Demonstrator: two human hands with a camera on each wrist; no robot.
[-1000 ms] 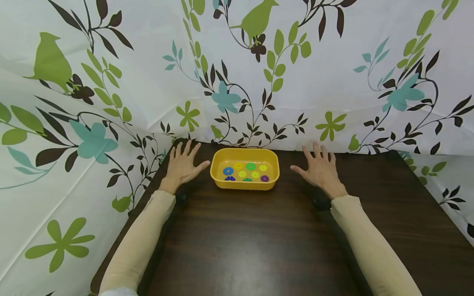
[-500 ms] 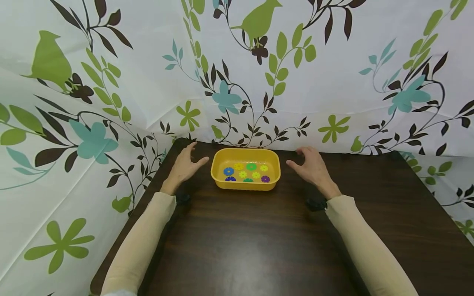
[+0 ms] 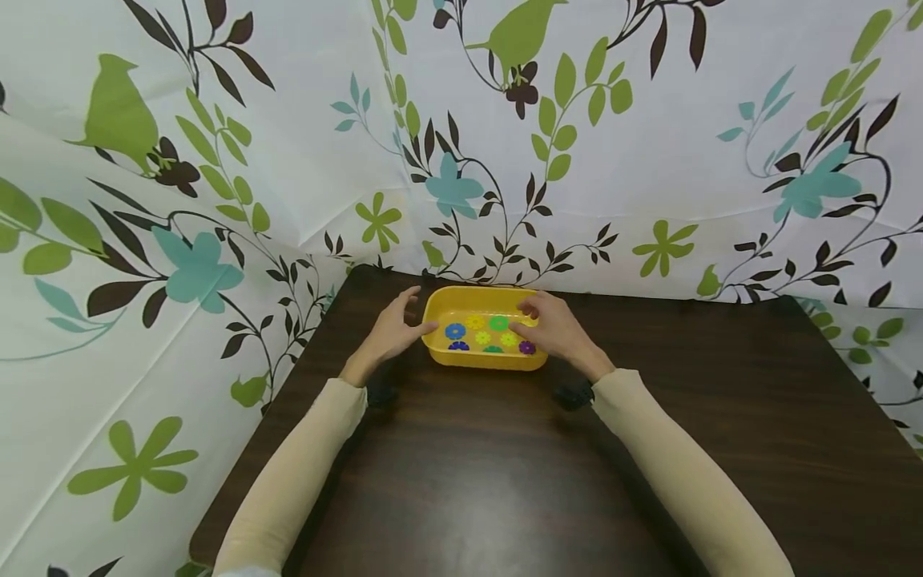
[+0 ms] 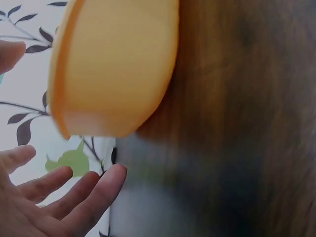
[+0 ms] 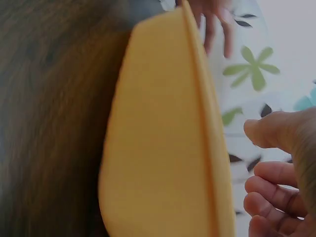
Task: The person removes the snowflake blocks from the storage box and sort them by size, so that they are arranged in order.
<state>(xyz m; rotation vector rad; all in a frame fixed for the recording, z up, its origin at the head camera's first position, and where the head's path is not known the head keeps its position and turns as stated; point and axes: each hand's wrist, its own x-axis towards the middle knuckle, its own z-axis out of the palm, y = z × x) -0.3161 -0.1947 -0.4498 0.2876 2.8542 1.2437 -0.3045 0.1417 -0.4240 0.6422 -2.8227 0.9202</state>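
A yellow plastic tub (image 3: 483, 361) stands at the far side of the table. Several small flower-shaped discs lie inside, among them a blue disc (image 3: 455, 331), a green disc (image 3: 498, 323) and a purple disc (image 3: 527, 348). My left hand (image 3: 390, 331) is at the tub's left end with the fingers apart and the thumb tip right at the rim; it holds nothing. Over the tub's right end hovers my right hand (image 3: 560, 328), fingers loosely bent and nothing between them. In the right wrist view, the thumb and fingers of that hand (image 5: 279, 173) show beside the tub wall (image 5: 158, 128).
The dark wood table (image 3: 461, 465) stretches toward me and to the right. A white curtain (image 3: 288, 160) printed with leaves, birds and flowers hangs behind it and along its left side. Beige sleeves (image 3: 292, 481) cover both forearms.
Both hands have moved inward from either side of the tub, the right one farther, and their spread fingers have bent. The tub keeps its place on the table; the head view has shifted slightly.
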